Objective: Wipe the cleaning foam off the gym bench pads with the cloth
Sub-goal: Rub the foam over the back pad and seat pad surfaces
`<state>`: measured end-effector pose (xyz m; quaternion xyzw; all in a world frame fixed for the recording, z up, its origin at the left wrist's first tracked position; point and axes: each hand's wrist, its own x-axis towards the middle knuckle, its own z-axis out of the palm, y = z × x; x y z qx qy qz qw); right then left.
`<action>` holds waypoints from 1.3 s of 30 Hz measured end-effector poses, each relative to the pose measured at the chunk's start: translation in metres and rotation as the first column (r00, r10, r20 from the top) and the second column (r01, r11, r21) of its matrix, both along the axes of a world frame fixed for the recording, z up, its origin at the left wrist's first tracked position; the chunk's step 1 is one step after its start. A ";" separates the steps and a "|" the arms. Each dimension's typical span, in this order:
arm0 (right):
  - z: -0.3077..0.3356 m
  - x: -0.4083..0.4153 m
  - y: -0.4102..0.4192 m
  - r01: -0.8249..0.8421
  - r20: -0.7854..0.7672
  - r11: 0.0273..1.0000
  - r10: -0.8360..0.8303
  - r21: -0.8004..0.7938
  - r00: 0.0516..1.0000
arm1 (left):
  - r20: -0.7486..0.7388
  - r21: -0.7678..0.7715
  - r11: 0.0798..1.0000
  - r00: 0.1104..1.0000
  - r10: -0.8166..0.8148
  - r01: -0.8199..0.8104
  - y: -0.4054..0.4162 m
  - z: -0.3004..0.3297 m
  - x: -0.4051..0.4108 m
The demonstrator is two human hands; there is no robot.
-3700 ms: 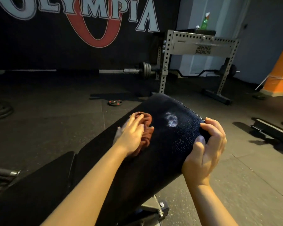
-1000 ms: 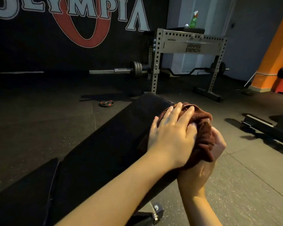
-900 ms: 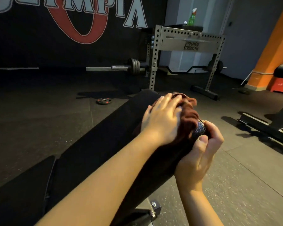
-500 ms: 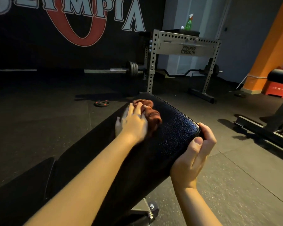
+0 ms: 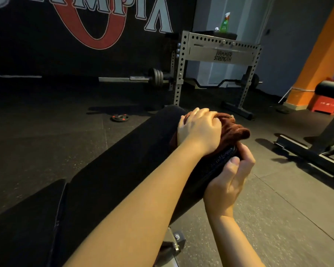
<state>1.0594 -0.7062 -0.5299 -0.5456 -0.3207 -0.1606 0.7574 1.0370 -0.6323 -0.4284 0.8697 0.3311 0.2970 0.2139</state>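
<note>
Bench pad (image 5: 123, 166), black and long, runs from the lower left of the frame up to the centre. Behind it, upper centre, stands a steel rack (image 5: 218, 54) with a green spray bottle (image 5: 225, 23) on top. The right hand (image 5: 229, 182) grips the pad's far corner, fingers curled round the edge. The left hand (image 5: 199, 128) clutches the bunched reddish cloth (image 5: 233, 130), pressing it on the pad's end.
</note>
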 end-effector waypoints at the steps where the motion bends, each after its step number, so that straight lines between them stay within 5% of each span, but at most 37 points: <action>1: 0.000 0.000 -0.001 0.001 0.011 1.000 -0.001 -0.012 1.000 | 0.029 0.000 1.000 1.000 0.000 0.000 -0.001 -0.006 -0.011; 9: 0.002 -0.007 -0.001 0.033 0.007 0.999 -0.034 0.037 0.999 | -0.130 -0.123 0.967 0.970 0.207 -0.223 -0.005 -0.067 -0.120; 14: -0.008 0.001 0.004 0.005 0.086 1.000 -0.005 -0.001 0.996 | -0.068 0.050 0.999 0.998 0.015 -0.012 -0.033 -0.036 -0.058; 17: 0.002 -0.002 0.003 0.026 -0.009 0.999 -0.026 -0.020 1.000 | -0.051 0.007 1.000 0.999 -0.016 0.017 -0.011 -0.012 -0.024; 20: 0.002 0.001 -0.004 0.041 0.059 0.997 -0.037 -0.062 0.998 | -0.024 -0.031 0.999 0.999 -0.029 0.028 -0.001 -0.012 -0.018; 29: -0.004 0.003 -0.036 0.079 0.200 0.947 -0.016 -0.310 0.980 | -0.136 -0.164 0.959 0.968 0.210 -0.231 0.018 -0.098 -0.162; 34: 0.006 -0.031 -0.022 0.064 0.039 0.964 -0.056 -0.260 0.998 | -0.132 -0.240 0.909 0.939 0.318 -0.341 -0.019 -0.137 -0.225; 39: 0.008 -0.034 -0.006 0.089 -0.048 0.990 -0.095 -0.106 0.994 | -0.152 -0.192 0.911 0.928 0.339 -0.364 -0.045 -0.121 -0.205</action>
